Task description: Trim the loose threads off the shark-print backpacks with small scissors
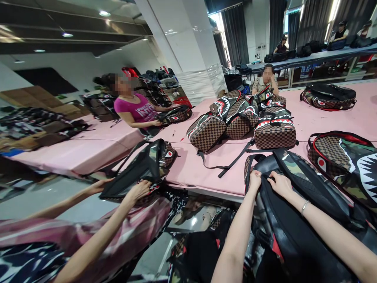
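A black backpack [297, 220] with camouflage and checkered parts leans against the pink table's front edge, its back panel facing me. My left hand [255, 180] is closed on the upper left edge of this backpack. Just to its right, my right hand [279, 184] is closed in a pinch at the black material near the top, with a metal bracelet on the wrist. What lies between its fingertips is too small to make out. Beside the black backpack, at the right, lies a checkered backpack [338, 157] with a shark-mouth print and red trim.
Several checkered backpacks [206, 131] are piled mid-table [312, 122], with loose straps [232, 167] toward me. Close at left, a person's hands hold another backpack [138, 169]. A person in a magenta shirt [138, 110] handles a bag across the table. More bags are below me.
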A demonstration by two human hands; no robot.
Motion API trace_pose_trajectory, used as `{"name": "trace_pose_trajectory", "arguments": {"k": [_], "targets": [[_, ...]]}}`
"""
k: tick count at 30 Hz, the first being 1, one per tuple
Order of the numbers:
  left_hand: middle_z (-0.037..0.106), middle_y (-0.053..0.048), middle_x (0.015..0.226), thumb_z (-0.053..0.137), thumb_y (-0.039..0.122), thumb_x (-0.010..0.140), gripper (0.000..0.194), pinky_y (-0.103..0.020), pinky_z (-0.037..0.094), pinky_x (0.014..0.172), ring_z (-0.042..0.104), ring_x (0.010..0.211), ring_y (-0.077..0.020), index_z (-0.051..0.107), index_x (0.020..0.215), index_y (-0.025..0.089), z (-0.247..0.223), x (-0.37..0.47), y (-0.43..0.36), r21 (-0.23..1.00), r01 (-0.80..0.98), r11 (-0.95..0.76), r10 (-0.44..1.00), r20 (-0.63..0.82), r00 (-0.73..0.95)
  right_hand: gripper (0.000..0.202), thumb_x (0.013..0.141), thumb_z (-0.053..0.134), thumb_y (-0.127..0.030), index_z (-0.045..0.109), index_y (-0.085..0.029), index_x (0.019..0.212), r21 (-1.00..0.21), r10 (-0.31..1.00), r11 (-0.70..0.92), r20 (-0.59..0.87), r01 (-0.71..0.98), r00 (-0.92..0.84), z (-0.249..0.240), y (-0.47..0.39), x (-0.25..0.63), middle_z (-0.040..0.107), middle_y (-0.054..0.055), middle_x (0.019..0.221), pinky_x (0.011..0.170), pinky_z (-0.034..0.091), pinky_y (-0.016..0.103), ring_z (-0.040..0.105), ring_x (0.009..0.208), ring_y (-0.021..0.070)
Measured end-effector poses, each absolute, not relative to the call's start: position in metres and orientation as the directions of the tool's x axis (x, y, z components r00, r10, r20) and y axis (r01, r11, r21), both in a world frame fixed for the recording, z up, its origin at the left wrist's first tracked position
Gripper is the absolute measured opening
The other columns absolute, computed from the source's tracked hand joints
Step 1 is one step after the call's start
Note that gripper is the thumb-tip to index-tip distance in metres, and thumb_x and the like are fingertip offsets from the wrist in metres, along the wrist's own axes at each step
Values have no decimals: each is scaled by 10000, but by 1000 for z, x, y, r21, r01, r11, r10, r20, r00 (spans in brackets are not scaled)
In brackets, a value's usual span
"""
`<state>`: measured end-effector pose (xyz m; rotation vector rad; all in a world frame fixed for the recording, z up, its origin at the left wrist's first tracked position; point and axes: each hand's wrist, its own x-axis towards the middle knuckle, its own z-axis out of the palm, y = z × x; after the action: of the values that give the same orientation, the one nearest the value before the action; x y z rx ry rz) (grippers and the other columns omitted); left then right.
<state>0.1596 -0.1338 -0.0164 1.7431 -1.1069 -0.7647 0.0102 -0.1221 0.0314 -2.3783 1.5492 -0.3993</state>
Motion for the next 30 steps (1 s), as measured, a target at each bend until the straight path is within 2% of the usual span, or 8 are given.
{"name": "trace_pose_trajectory", "arguments": {"k": [8, 15, 21, 24, 28, 30], "targets": [[483, 21, 627, 563, 220, 794, 204, -269, 409, 668, 476, 634, -101, 494, 634, 113, -12, 160, -132, 921, -334, -199, -917, -56, 394, 181, 851, 478, -332, 565, -199, 938, -363, -912, -393, 32, -845, 410, 41, -128, 21, 647, 79, 843, 638, 374, 264, 608, 782, 211], [431, 30, 600, 533, 267, 807, 257, -241, 374, 609, 424, 580, -88, 450, 610, 125, 3, 160, -124, 967, -209, -146, -926, -59, 373, 199, 816, 506, -380, 591, -203, 781, -549, -947, -266, -4, -792, 321, 47, -132, 12, 634, 25, 747, 611, 372, 242, 585, 704, 171], [420, 23, 582, 489, 349, 786, 233, -200, 320, 538, 389, 535, -72, 478, 702, 132, 13, 137, -70, 991, -67, -119, -983, -108, 146, 298, 791, 503, -464, 596, -181, 813, -768, -939, -217, -6, -603, 345, 64, -110, -32, 618, 11, 787, 661, 401, 221, 553, 712, 135], [444, 8, 591, 464, 428, 795, 303, -204, 335, 542, 407, 541, -79, 488, 722, 134, 16, 124, -24, 989, -45, -138, -990, -137, 36, 378, 797, 474, -521, 585, -167, 873, -839, -935, -182, -14, -513, 355, 75, -92, -73, 562, -2, 701, 578, 380, 201, 498, 624, 108], [462, -18, 603, 446, 469, 814, 419, -237, 384, 643, 454, 620, -111, 499, 566, 136, 20, 111, 34, 986, -108, -129, -991, -132, -15, 400, 788, 523, -512, 555, -145, 944, -959, -948, -11, -80, -285, 307, 81, -61, -131, 394, -41, 579, 440, 251, 186, 330, 483, 68], [506, -25, 706, 561, 422, 758, 294, -246, 393, 693, 474, 688, -124, 590, 658, 148, 20, 104, 53, 967, -234, -101, -995, -102, 6, 393, 789, 545, -492, 534, -139, 962, -978, -955, 78, -128, -192, 269, 81, -43, -154, 355, -47, 573, 431, 226, 190, 298, 480, 66]]}}
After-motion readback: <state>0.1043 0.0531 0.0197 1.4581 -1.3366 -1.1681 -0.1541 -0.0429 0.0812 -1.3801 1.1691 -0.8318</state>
